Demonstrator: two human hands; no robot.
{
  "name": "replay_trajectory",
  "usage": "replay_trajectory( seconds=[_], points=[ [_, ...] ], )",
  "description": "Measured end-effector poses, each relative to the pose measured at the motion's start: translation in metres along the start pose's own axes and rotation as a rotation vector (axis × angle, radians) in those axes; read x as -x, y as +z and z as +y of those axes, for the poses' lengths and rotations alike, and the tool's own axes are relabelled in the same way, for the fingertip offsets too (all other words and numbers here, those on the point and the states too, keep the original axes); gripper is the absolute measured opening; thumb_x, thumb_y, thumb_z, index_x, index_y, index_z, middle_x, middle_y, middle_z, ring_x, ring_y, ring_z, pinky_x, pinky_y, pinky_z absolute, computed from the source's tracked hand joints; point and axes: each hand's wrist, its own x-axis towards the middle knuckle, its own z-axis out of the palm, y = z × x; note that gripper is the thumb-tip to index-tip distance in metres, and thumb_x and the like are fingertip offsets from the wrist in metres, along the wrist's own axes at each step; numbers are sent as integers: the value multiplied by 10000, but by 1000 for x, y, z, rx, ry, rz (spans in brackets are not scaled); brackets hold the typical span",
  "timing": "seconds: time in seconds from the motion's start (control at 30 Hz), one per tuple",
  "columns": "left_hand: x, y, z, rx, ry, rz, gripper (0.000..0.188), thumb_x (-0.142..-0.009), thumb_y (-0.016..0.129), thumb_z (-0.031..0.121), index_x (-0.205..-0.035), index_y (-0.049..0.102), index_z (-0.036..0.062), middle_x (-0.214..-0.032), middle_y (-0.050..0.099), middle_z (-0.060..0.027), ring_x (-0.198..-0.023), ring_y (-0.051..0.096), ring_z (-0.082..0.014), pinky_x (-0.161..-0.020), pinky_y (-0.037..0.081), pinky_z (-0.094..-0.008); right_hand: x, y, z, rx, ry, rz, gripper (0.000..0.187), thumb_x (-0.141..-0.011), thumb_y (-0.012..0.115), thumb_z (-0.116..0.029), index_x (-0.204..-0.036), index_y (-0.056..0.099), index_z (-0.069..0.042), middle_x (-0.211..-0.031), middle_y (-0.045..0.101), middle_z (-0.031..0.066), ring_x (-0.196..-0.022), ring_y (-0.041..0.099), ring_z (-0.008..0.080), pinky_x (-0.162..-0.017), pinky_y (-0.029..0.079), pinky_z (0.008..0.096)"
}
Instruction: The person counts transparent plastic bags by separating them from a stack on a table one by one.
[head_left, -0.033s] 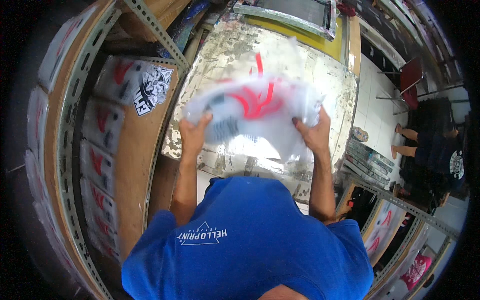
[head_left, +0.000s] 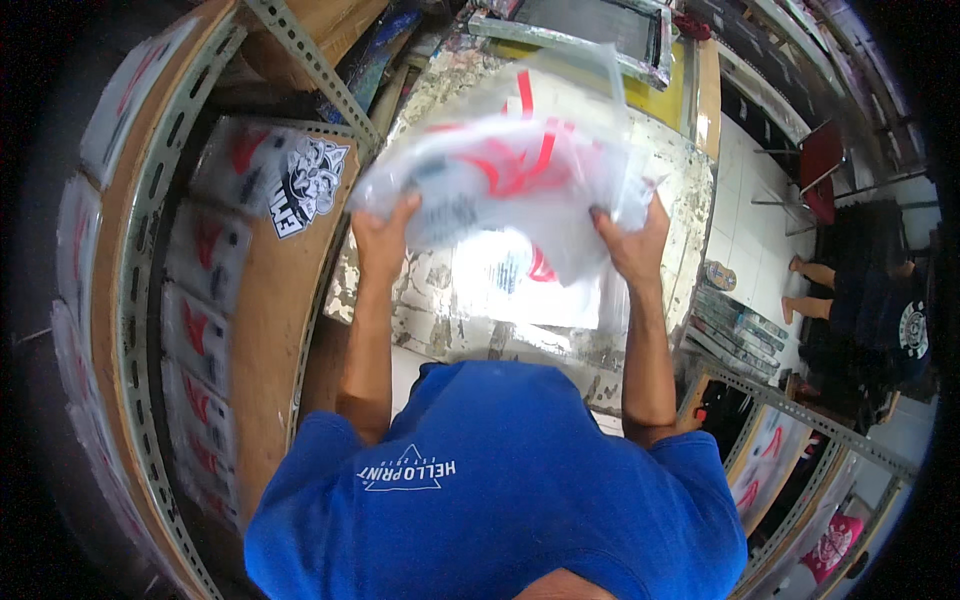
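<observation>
Between my two hands are clear plastic bags (head_left: 450, 190) with red and dark print, bowed upward and smeared by motion; how many there are I cannot tell. My left hand (head_left: 382, 238) pinches their left edge, its thumb on top. At the right edge, my right hand (head_left: 636, 240) grips them the same way. Under the raised bags, a glossy sheet or bag with a red mark (head_left: 541, 266) lies on the paint-worn table (head_left: 425, 325), partly hidden and bright with glare.
A framed screen (head_left: 580, 35) sits at the table's far end, over a yellow panel (head_left: 685, 88). On the left, a metal-framed wooden shelf (head_left: 265, 340) holds several bagged prints (head_left: 205, 245) and a black-and-white sticker (head_left: 308, 185). Another person's legs (head_left: 812, 290) and a red chair (head_left: 818, 170) are at right.
The bags have shifted up and slightly away from me, bowing more. A red mark on the sheet or bag beneath now shows. Both hands keep their grip.
</observation>
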Motion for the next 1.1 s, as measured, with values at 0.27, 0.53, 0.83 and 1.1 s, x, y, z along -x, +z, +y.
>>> replay_trajectory(
  seconds=[0.27,0.53,0.83,1.1],
  points=[
    [-96,25,-38,-43,181,-97,351,-811,749,88,-1123,645,-36,-1049,680,-73,-941,621,-162,-859,482,-301,-83,22,81,-44,-85,-21,615,-670,816,-27,-1212,526,-25,-1039,650,104,-952,619,191,-860,494,322],
    [-123,24,-72,-84,28,-123,342,-807,760,148,-1077,659,-37,-999,687,-81,-883,614,-145,-825,484,-302,-113,37,116,-39,-53,-61,681,-621,822,-81,-1235,531,-26,-1039,640,107,-1003,597,218,-908,459,330],
    [-124,39,-50,-98,223,-25,265,-825,753,131,-1025,682,-28,-944,697,-50,-845,602,-127,-781,474,-291,-131,42,114,-172,-19,59,430,-714,762,-63,-1110,608,8,-953,665,51,-842,627,144,-752,506,289],
    [-121,23,-54,-53,123,-151,329,-762,774,70,-1062,674,-20,-974,689,-63,-870,631,-142,-817,493,-283,-127,36,112,-144,-144,-10,816,-595,810,-95,-1312,424,-36,-1180,550,116,-1104,546,221,-976,432,355]
  ],
)
